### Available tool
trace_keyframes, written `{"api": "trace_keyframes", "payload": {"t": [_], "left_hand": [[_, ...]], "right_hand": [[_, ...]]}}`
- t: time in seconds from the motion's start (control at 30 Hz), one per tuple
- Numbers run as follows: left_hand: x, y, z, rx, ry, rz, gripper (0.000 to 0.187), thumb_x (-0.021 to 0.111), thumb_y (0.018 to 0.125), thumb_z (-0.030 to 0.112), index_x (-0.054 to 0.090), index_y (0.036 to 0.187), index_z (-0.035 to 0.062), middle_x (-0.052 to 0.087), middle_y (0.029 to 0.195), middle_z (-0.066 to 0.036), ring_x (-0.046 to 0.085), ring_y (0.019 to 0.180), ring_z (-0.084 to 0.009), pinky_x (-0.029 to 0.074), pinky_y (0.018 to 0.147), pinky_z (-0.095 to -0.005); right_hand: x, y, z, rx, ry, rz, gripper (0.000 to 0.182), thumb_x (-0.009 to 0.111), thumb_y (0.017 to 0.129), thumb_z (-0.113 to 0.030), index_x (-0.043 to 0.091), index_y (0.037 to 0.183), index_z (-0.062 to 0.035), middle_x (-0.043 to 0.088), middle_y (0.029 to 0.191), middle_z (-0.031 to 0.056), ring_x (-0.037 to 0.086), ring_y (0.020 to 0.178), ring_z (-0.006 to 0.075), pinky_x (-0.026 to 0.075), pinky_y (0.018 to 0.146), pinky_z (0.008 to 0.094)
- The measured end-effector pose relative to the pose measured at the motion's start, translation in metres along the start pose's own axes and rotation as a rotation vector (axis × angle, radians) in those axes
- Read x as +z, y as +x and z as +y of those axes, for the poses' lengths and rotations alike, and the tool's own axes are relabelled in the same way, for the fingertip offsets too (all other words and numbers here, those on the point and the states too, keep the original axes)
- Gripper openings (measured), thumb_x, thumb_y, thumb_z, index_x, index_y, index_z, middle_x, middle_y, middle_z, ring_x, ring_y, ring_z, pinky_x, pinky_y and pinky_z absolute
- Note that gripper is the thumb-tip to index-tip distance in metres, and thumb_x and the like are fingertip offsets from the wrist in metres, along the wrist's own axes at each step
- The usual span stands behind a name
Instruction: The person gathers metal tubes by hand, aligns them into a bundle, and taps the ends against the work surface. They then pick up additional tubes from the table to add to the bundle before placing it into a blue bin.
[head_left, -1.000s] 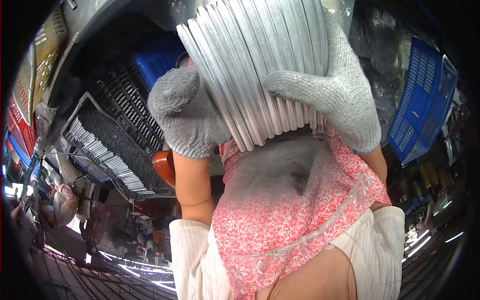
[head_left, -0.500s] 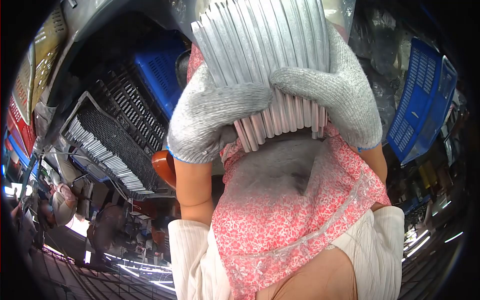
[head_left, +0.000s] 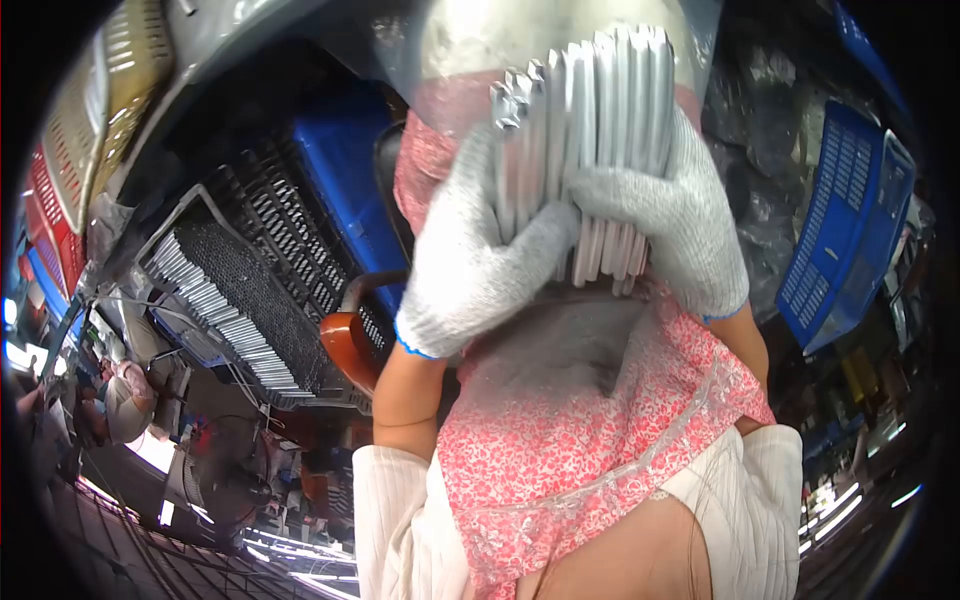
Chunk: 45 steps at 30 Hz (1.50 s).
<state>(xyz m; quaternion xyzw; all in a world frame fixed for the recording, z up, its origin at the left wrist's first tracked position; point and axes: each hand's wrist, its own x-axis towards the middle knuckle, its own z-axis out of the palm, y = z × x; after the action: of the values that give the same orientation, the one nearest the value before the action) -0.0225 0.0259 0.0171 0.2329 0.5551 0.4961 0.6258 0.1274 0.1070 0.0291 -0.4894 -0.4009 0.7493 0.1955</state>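
Both my hands wear grey-white knitted gloves and hold a bundle of slim silver metal bars above my lap. My left hand (head_left: 490, 250) wraps around the left part, a smaller cluster of bars (head_left: 522, 150) with uneven upper ends, blurred by motion. Around the larger right part of the metal bars (head_left: 622, 105) my right hand (head_left: 685, 220) is closed, its thumb across the front. The two thumbs nearly meet at the middle. Beneath the bars lies a pink floral apron (head_left: 560, 440), smudged dark grey. Fingers behind the bundle are hidden.
To the left, a black crate (head_left: 240, 290) holds a row of similar metal bars (head_left: 225, 320). A blue crate (head_left: 345, 180) stands nearer, beside an orange-brown armrest (head_left: 345, 340). Another blue crate (head_left: 840, 220) is at right, near dark plastic bags (head_left: 765, 150). A person (head_left: 128, 400) sits far left.
The bundle went from one wide fan to two narrower clusters side by side, lower and farther right. My left hand shifted right and turned more upright; the right hand stayed around its bars.
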Motion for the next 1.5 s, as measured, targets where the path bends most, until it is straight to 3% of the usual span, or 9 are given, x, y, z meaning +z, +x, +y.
{"api": "trace_keyframes", "payload": {"t": [0.3,0.43,0.47,0.53,0.63,0.8,1.03,1.43,1.5], "left_hand": [[-0.090,-0.045,0.089,-0.464,0.023,-0.056,0.054,0.070,0.078,0.013,0.052,0.127,-0.0004,0.069,0.099,-0.015,0.067,0.080,-0.0185,0.054,0.064,-0.0296],[-0.219,-0.071,0.172,0.334,-0.019,0.515,0.042,0.058,0.089,0.010,0.048,0.123,-0.0122,0.061,0.102,-0.015,0.061,0.078,-0.0142,0.053,0.062,-0.0243],[-0.294,-0.076,0.210,0.383,-0.158,0.197,0.038,0.054,0.091,0.004,0.047,0.123,-0.0147,0.060,0.115,-0.021,0.063,0.095,-0.0202,0.055,0.080,-0.0254],[-0.365,-0.061,0.277,0.464,-0.147,0.575,0.036,0.050,0.090,-0.006,0.043,0.122,-0.0207,0.052,0.126,-0.030,0.051,0.124,-0.0369,0.042,0.109,-0.0404],[-0.492,-0.031,0.301,0.385,0.056,0.892,0.037,0.049,0.090,-0.008,0.040,0.122,-0.0214,0.055,0.118,-0.032,0.062,0.105,-0.0411,0.055,0.095,-0.0468],[-0.289,-0.010,0.199,0.341,-0.539,0.106,0.048,0.047,0.090,-0.006,0.036,0.137,-0.0084,0.048,0.132,-0.033,0.055,0.117,-0.0437,0.054,0.096,-0.0491],[-0.049,0.005,0.069,-0.270,-0.565,-0.147,0.059,0.061,0.086,0.004,0.037,0.139,-0.0050,0.055,0.129,-0.024,0.061,0.112,-0.0325,0.056,0.089,-0.0461],[-0.007,0.011,0.023,-0.414,-0.658,-0.136,0.033,0.061,0.085,-0.004,0.057,0.117,-0.0047,0.066,0.101,-0.012,0.066,0.089,-0.0185,0.055,0.080,-0.0299],[-0.011,0.009,0.021,-0.387,-0.650,-0.146,0.033,0.060,0.085,-0.005,0.057,0.117,-0.0057,0.067,0.099,-0.013,0.066,0.088,-0.0188,0.055,0.078,-0.0298]], "right_hand": [[0.015,-0.001,-0.005,0.043,0.194,0.153,0.039,0.063,0.073,-0.005,0.051,0.110,0.0018,0.060,0.083,0.0097,0.061,0.066,0.0181,0.054,0.064,0.0316],[0.010,-0.007,-0.013,-0.061,0.195,0.193,0.048,0.061,0.072,-0.004,0.047,0.117,0.0023,0.056,0.083,0.0083,0.059,0.068,0.0185,0.053,0.066,0.0323],[0.010,-0.008,-0.013,-0.075,0.195,0.182,0.048,0.061,0.072,-0.004,0.047,0.117,0.0023,0.056,0.083,0.0083,0.059,0.068,0.0185,0.053,0.066,0.0323],[0.011,-0.012,-0.011,-0.062,0.214,0.154,0.049,0.061,0.073,-0.004,0.046,0.119,0.0026,0.056,0.083,0.0081,0.059,0.068,0.0179,0.054,0.067,0.0326],[0.016,-0.013,-0.015,-0.036,0.270,0.082,0.050,0.062,0.073,-0.005,0.046,0.120,0.0028,0.057,0.084,0.0081,0.060,0.071,0.0180,0.054,0.069,0.0330],[0.014,-0.007,-0.011,0.004,0.268,0.104,0.047,0.066,0.075,-0.009,0.049,0.117,0.0045,0.060,0.087,0.0095,0.062,0.076,0.0194,0.053,0.072,0.0339],[0.023,-0.001,-0.032,0.071,0.194,0.034,0.032,0.067,0.079,-0.015,0.061,0.105,0.0024,0.065,0.085,0.0072,0.062,0.067,0.0157,0.049,0.058,0.0266],[0.004,0.005,-0.009,-0.070,-0.030,0.106,0.039,0.071,0.084,-0.012,0.057,0.119,-0.0015,0.066,0.100,0.0061,0.063,0.091,0.0137,0.051,0.081,0.0266],[0.008,0.006,-0.007,-0.222,-0.159,0.197,0.086,0.080,0.066,-0.007,0.039,0.140,0.0020,0.060,0.119,0.0148,0.060,0.108,0.0224,0.049,0.093,0.0348]]}}
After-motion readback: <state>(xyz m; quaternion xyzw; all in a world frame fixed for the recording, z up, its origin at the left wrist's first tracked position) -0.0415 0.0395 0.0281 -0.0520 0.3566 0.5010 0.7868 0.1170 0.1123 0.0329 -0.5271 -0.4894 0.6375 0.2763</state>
